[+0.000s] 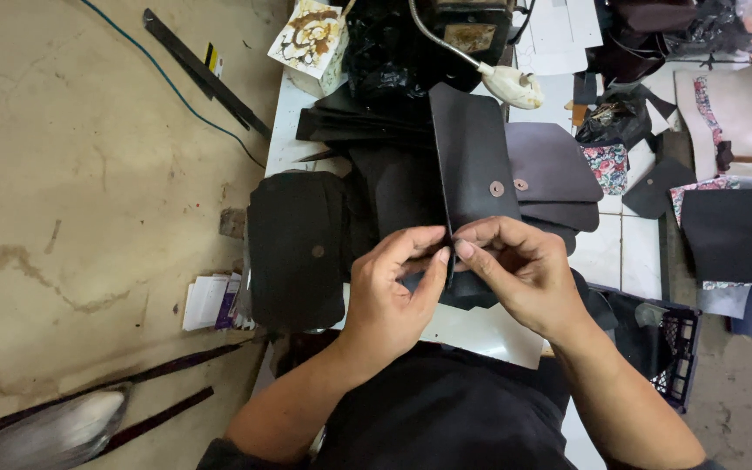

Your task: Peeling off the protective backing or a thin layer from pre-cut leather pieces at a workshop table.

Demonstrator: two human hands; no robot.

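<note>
— Where do we have the black leather flap [473, 157]?

— Directly ahead of both hands, standing on edge; its long axis runs away from us, its far end pointing toward the sewing machine [446, 26]. Our left hand [393, 287] and right hand [520, 270] meet at its near end, equally close, fingertips pressed together pinching that edge.

— And around them?

— A round snap button [497, 188] sits just beyond our right fingers; a black pouch [296, 248] lies left of our left hand, grey leather pieces [554, 170] beyond our right.
</note>
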